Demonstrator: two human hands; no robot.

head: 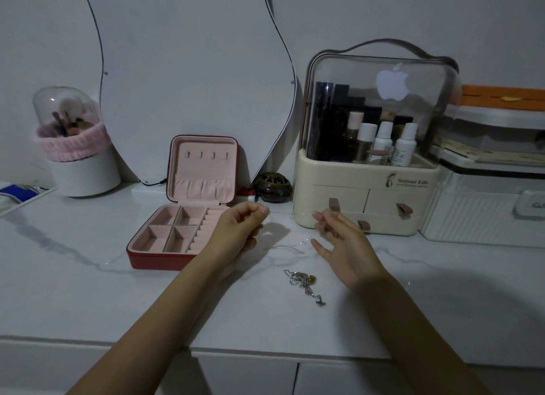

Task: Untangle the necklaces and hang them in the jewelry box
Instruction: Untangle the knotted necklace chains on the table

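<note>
Head view: left hand (pixel 239 226) pinches one end of a fine chain (pixel 284 245), right hand (pixel 342 241) the other, stretched above the bench (pixel 88 291). Tangled necklaces (pixel 305 282) at 6 o'clock; open jewelry box (pixel 188 205) at 9. Light, limp, snag-prone; best held near the clasps.

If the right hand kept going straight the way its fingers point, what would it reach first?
Probably the cream cosmetics organizer: the right hand points up and slightly left toward its lower drawer front, with only the thin chain stretched near the fingertips. Depth is unclear from this one view.
</note>
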